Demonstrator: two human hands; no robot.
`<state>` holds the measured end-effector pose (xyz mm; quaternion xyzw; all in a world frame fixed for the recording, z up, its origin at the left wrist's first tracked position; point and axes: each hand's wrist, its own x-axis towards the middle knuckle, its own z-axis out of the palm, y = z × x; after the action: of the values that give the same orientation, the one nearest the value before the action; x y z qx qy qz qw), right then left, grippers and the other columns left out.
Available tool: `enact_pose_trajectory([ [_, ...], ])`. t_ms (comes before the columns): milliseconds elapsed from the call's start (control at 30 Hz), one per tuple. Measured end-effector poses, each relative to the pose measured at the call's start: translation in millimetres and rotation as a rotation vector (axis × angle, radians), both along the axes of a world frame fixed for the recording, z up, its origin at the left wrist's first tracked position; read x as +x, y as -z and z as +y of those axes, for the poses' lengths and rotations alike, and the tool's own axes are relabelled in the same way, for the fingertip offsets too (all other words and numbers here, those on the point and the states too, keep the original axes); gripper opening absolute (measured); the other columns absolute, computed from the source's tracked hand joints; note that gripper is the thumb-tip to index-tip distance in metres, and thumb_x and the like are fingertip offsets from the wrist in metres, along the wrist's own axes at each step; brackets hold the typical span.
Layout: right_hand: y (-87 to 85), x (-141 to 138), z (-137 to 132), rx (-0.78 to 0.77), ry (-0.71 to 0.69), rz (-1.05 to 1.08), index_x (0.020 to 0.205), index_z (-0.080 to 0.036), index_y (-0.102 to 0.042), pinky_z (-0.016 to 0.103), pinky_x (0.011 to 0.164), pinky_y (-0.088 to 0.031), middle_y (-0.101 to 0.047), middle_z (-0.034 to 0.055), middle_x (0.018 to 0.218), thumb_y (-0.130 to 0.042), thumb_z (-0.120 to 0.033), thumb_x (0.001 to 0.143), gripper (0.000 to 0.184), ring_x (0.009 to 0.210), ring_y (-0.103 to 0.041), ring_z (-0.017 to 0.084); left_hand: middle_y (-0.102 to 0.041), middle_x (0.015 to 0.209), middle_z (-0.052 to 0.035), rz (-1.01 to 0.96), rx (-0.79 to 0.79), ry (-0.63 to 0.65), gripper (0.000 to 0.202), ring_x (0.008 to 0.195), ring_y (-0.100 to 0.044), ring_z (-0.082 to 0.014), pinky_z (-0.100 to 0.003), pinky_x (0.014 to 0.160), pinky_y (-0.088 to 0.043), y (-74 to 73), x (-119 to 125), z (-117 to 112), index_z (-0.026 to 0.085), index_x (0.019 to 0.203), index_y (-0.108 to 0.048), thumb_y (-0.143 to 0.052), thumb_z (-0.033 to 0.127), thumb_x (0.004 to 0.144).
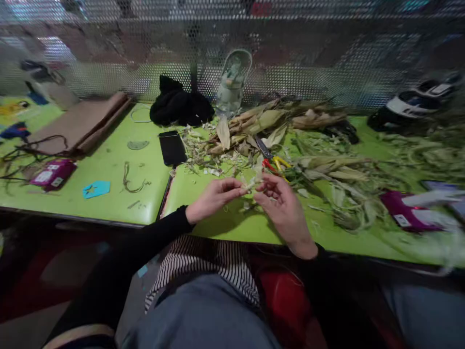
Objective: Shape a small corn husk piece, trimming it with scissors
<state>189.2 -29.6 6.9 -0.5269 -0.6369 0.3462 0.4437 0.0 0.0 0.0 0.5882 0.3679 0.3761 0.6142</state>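
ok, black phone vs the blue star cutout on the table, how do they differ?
The black phone is dark, glossy and a plain rectangle; the blue star cutout is light blue, matte, irregular in outline, with a small star at its middle. The phone looks larger and lies farther from the person, nearer the husk scraps; the cutout sits nearer the table's front edge. Both lie flat on the green table.
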Motion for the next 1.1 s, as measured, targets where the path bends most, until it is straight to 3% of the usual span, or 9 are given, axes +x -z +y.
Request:
enact_pose_trajectory([
  [100,1.3,-3,-1,0.04,0.001,-0.069,0.104,-0.022,-0.074,0.031,0.067,-0.055,-0.07,0.0059,0.096,-0.075,-0.052,0.08,0.039,0.076,-0.064,0.017,-0.058,0.075,0.0025,0.078,0.088,0.023,0.01,0.071,-0.05,-0.0095,-0.024,0.07,-0.036,-0.5,1,-2,0.013,0.083,-0.063,-0.064,0.02,0.09],
  [200,3.4,-6,-1,0.043,0.017,-0.03,0.091,-0.022,-0.074,0.033,0.071,-0.056,-0.073,0.0052,0.092,-0.075,-0.05,0.081,0.03,0.076,-0.066,0.018,-0.06,0.074,0.0019,0.137,0.117,0.018,0.014,0.072,-0.052,-0.0103,-0.024,0.071,-0.038,0.6,1,-1,0.013,0.083,-0.065,-0.066,0.024,0.09],
  [467,5.6,-10,-2,-0.043,0.005,0.081,0.095,-0.02,-0.07,0.03,0.061,-0.055,-0.072,0.0025,0.08,-0.074,-0.045,0.082,0.029,0.061,-0.062,0.015,-0.058,0.074,0.0028,0.168,0.059,0.068,0.015,0.065,-0.046,-0.0082,-0.023,0.063,-0.035,-7.7,-3,2,0.011,0.086,-0.065,-0.062,0.025,0.092],
  [633,-0.9,0,4,0.066,-0.205,-0.131,0.119,-0.023,-0.066,0.038,0.081,-0.057,-0.072,0.0061,0.102,-0.071,-0.036,0.085,0.036,0.088,-0.07,0.021,-0.06,0.079,0.0006,0.307,0.18,0.099,0.012,0.069,-0.049,-0.0095,-0.024,0.068,-0.038,-19.0,-5,0,0.013,0.085,-0.061,-0.057,0.022,0.092],
  [700,-3.9,5,6,0.143,-0.283,-0.264,0.115,-0.024,-0.067,0.04,0.086,-0.055,-0.072,0.0061,0.102,-0.068,-0.03,0.087,0.029,0.093,-0.069,0.023,-0.06,0.077,0.0005,0.399,0.23,0.124,0.014,0.068,-0.049,-0.0103,-0.025,0.068,-0.038,-21.3,-6,0,0.014,0.084,-0.06,-0.054,0.024,0.092],
  [833,-2.9,6,5,0.254,-0.338,-0.346,0.103,-0.023,-0.065,0.036,0.081,-0.053,-0.072,0.0046,0.097,-0.062,-0.019,0.087,0.017,0.088,-0.068,0.02,-0.06,0.079,-0.0005,0.575,0.304,0.162,0.009,0.074,-0.052,-0.0128,-0.026,0.07,-0.038,-22.3,-6,-2,0.016,0.083,-0.058,-0.055,0.023,0.088],
  [1100,4.3,-1,-5,0.293,-0.331,-0.418,0.093,-0.021,-0.058,0.029,0.069,-0.05,-0.071,0.003,0.088,-0.06,-0.012,0.079,0.018,0.074,-0.066,0.017,-0.059,0.077,0.0002,0.632,0.287,0.235,0.011,0.07,-0.05,-0.0117,-0.025,0.067,-0.036,-20.6,-6,-4,0.017,0.079,-0.056,-0.056,0.026,0.085],
])
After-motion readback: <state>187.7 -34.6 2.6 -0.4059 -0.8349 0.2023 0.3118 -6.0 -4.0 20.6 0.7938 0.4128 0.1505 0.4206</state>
